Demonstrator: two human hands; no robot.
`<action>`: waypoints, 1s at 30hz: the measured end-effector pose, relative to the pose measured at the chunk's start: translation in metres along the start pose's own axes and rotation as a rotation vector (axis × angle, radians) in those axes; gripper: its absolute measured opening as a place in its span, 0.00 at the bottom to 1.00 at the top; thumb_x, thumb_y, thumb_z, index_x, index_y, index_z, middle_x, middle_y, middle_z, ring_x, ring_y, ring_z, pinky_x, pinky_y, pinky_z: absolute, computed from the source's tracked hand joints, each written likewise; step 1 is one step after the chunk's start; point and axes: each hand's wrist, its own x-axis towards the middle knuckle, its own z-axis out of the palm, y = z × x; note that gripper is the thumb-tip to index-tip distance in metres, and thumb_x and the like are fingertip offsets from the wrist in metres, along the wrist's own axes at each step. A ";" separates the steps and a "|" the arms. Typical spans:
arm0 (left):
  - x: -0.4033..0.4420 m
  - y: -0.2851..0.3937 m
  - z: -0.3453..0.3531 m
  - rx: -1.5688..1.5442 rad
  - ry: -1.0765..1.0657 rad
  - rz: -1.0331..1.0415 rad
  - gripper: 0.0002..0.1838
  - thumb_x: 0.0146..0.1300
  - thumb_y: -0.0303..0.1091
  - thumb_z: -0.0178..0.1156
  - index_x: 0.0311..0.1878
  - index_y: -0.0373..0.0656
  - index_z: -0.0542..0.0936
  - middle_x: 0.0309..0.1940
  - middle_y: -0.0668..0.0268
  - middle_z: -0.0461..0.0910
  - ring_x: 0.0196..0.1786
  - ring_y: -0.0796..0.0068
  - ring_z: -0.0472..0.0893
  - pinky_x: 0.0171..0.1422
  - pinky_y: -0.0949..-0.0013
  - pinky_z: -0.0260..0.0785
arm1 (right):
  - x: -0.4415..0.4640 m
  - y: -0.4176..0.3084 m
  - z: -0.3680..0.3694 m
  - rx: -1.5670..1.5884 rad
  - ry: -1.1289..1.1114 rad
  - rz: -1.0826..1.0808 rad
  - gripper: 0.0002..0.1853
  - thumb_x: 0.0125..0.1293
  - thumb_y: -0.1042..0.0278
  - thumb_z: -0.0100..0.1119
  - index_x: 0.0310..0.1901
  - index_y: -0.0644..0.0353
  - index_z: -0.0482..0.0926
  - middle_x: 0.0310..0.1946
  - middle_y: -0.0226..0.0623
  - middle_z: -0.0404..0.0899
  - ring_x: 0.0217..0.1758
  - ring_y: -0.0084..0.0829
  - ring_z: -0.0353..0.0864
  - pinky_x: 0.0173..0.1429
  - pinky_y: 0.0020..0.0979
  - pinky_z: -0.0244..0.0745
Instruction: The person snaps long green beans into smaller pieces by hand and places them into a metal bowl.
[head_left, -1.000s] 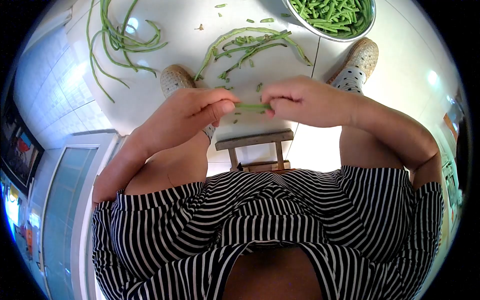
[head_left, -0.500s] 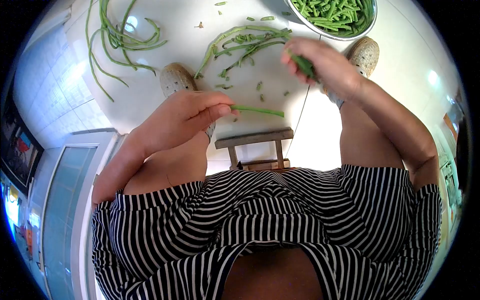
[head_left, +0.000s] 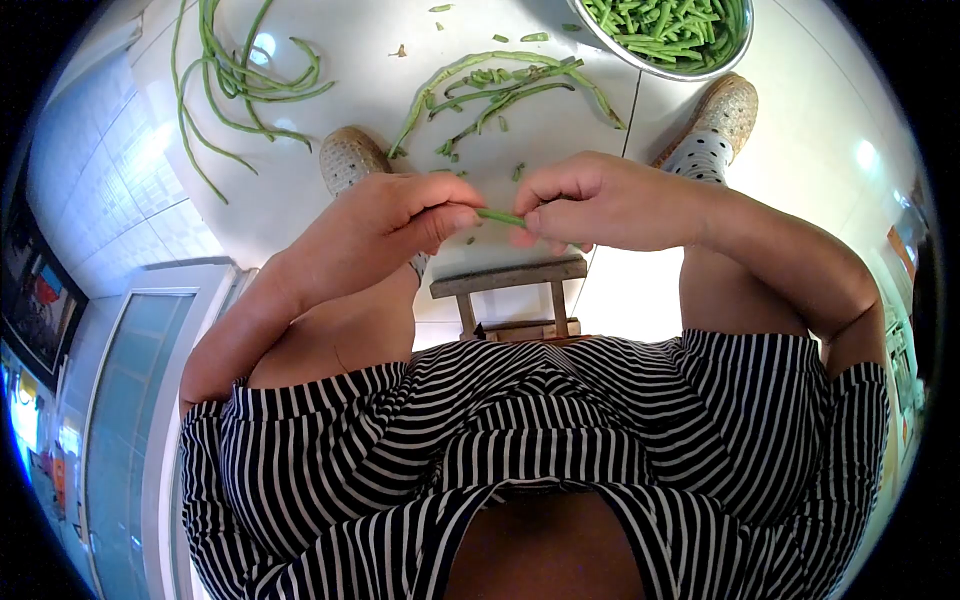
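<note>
A short length of green long bean spans the gap between my hands, in front of my knees. My left hand pinches its left part between thumb and fingers. On its right part, the thumb and fingers of my right hand are closed, and they hide that end. Whether other pieces sit inside my right palm is hidden. Beyond my hands, several discarded bean pieces and tips lie on the floor. At the upper right is a metal bowl holding many cut bean pieces.
Whole long beans lie in a loose tangle on the tiled floor at the upper left. My shoes stand either side of the scraps. A small wooden stool is between my legs. A glass-panelled door is at the left.
My right hand has come down and left from near the bowl and scraps to grip the bean's right part. My left hand has stayed nearly in place, still pinching the bean.
</note>
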 end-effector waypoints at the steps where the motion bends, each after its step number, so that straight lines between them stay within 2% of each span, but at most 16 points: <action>1: 0.000 -0.001 0.000 0.000 0.001 0.000 0.15 0.74 0.42 0.52 0.52 0.42 0.78 0.27 0.61 0.77 0.30 0.69 0.77 0.38 0.66 0.70 | 0.000 0.000 -0.001 -0.001 -0.001 0.000 0.13 0.72 0.62 0.49 0.42 0.61 0.80 0.28 0.23 0.74 0.31 0.15 0.70 0.35 0.22 0.67; 3: -0.001 -0.002 0.000 -0.001 0.047 -0.018 0.15 0.75 0.41 0.51 0.53 0.42 0.78 0.26 0.61 0.76 0.30 0.70 0.76 0.38 0.68 0.69 | 0.001 0.002 -0.006 -0.178 0.170 -0.044 0.13 0.71 0.61 0.49 0.42 0.60 0.80 0.29 0.22 0.75 0.30 0.15 0.69 0.34 0.22 0.65; 4: -0.002 -0.002 -0.002 -0.001 0.048 -0.018 0.15 0.75 0.41 0.51 0.53 0.42 0.78 0.26 0.61 0.76 0.30 0.70 0.76 0.38 0.68 0.69 | 0.002 0.004 -0.010 -0.178 0.170 -0.045 0.13 0.71 0.61 0.49 0.42 0.60 0.80 0.29 0.22 0.75 0.30 0.15 0.69 0.34 0.22 0.65; 6: -0.004 -0.002 -0.007 -0.076 0.078 -0.138 0.15 0.75 0.39 0.52 0.54 0.37 0.77 0.39 0.69 0.83 0.34 0.79 0.73 0.41 0.73 0.70 | 0.004 0.007 -0.018 0.010 0.424 -0.016 0.13 0.70 0.59 0.48 0.38 0.56 0.79 0.26 0.21 0.72 0.27 0.15 0.65 0.31 0.23 0.61; 8: -0.007 -0.003 -0.008 -0.053 0.033 -0.143 0.16 0.75 0.39 0.52 0.54 0.37 0.78 0.40 0.69 0.83 0.33 0.80 0.73 0.41 0.73 0.71 | -0.002 0.008 -0.031 0.050 0.536 0.031 0.13 0.70 0.56 0.48 0.34 0.54 0.77 0.24 0.21 0.68 0.26 0.14 0.62 0.30 0.23 0.58; 10: -0.008 -0.004 -0.007 -0.027 -0.008 -0.144 0.16 0.75 0.40 0.52 0.54 0.38 0.78 0.41 0.70 0.84 0.33 0.80 0.73 0.40 0.73 0.71 | -0.005 0.016 -0.051 0.235 0.846 -0.011 0.14 0.69 0.55 0.47 0.33 0.54 0.75 0.23 0.21 0.66 0.25 0.15 0.61 0.29 0.23 0.56; 11: -0.008 -0.007 -0.004 -0.051 -0.018 -0.139 0.16 0.76 0.40 0.52 0.54 0.38 0.78 0.39 0.69 0.83 0.32 0.80 0.73 0.39 0.73 0.71 | -0.009 0.010 -0.057 0.275 0.749 -0.024 0.15 0.70 0.55 0.47 0.42 0.59 0.75 0.29 0.25 0.70 0.32 0.21 0.68 0.35 0.26 0.64; 14: -0.005 -0.007 -0.004 -0.050 -0.048 -0.131 0.16 0.76 0.41 0.51 0.53 0.38 0.79 0.36 0.68 0.82 0.31 0.79 0.73 0.38 0.72 0.71 | -0.007 0.005 -0.030 0.178 0.697 -0.041 0.14 0.70 0.58 0.45 0.40 0.57 0.78 0.27 0.24 0.71 0.27 0.17 0.66 0.30 0.21 0.60; 15: -0.004 -0.006 -0.004 -0.020 -0.067 -0.125 0.16 0.76 0.40 0.51 0.53 0.39 0.79 0.34 0.67 0.82 0.30 0.78 0.73 0.37 0.72 0.70 | -0.005 0.010 -0.030 0.136 0.492 -0.043 0.16 0.72 0.57 0.43 0.45 0.58 0.78 0.30 0.27 0.74 0.29 0.19 0.70 0.32 0.21 0.64; 16: -0.003 -0.004 -0.003 -0.019 -0.067 -0.125 0.16 0.76 0.40 0.51 0.53 0.39 0.79 0.34 0.67 0.82 0.30 0.78 0.73 0.37 0.72 0.70 | -0.004 0.008 -0.025 0.136 0.492 -0.044 0.16 0.72 0.57 0.43 0.45 0.58 0.78 0.30 0.27 0.74 0.29 0.19 0.70 0.32 0.21 0.64; 18: -0.001 0.001 0.000 0.051 -0.041 -0.089 0.15 0.75 0.42 0.50 0.51 0.42 0.79 0.24 0.60 0.74 0.27 0.64 0.75 0.36 0.62 0.68 | 0.000 0.000 -0.009 -0.011 0.162 -0.031 0.15 0.72 0.59 0.45 0.47 0.60 0.77 0.30 0.28 0.74 0.31 0.19 0.71 0.35 0.22 0.68; 21: 0.003 0.007 0.000 0.083 -0.082 -0.068 0.15 0.75 0.42 0.50 0.51 0.42 0.78 0.25 0.59 0.76 0.29 0.63 0.76 0.37 0.62 0.68 | 0.000 -0.002 0.004 -0.002 0.041 -0.023 0.12 0.72 0.63 0.48 0.46 0.60 0.78 0.30 0.28 0.75 0.32 0.19 0.72 0.37 0.23 0.70; 22: 0.003 0.005 0.001 0.082 -0.081 -0.068 0.15 0.75 0.42 0.50 0.51 0.42 0.78 0.25 0.59 0.76 0.29 0.63 0.76 0.37 0.62 0.68 | 0.001 0.000 0.005 -0.003 0.041 -0.023 0.12 0.72 0.63 0.48 0.46 0.60 0.78 0.30 0.28 0.75 0.32 0.19 0.72 0.37 0.23 0.70; 24: 0.004 -0.001 0.005 0.060 -0.061 0.000 0.15 0.75 0.42 0.50 0.51 0.41 0.78 0.25 0.58 0.76 0.30 0.63 0.77 0.37 0.63 0.69 | 0.003 0.008 0.004 -0.285 0.091 -0.221 0.10 0.71 0.65 0.50 0.44 0.60 0.79 0.31 0.27 0.76 0.32 0.18 0.71 0.38 0.22 0.70; 28: -0.001 0.001 0.000 0.043 0.045 -0.009 0.15 0.75 0.42 0.50 0.50 0.41 0.78 0.26 0.57 0.77 0.30 0.63 0.77 0.38 0.63 0.69 | 0.002 0.015 -0.006 -0.316 0.187 -0.120 0.10 0.71 0.64 0.50 0.43 0.58 0.79 0.33 0.24 0.78 0.32 0.16 0.71 0.37 0.22 0.69; 30: -0.001 0.003 -0.007 0.051 -0.003 -0.140 0.15 0.75 0.42 0.50 0.49 0.40 0.79 0.28 0.56 0.78 0.31 0.64 0.78 0.39 0.64 0.69 | 0.002 0.015 -0.010 -0.144 0.348 -0.038 0.10 0.71 0.64 0.50 0.42 0.58 0.80 0.34 0.23 0.79 0.32 0.15 0.70 0.36 0.22 0.68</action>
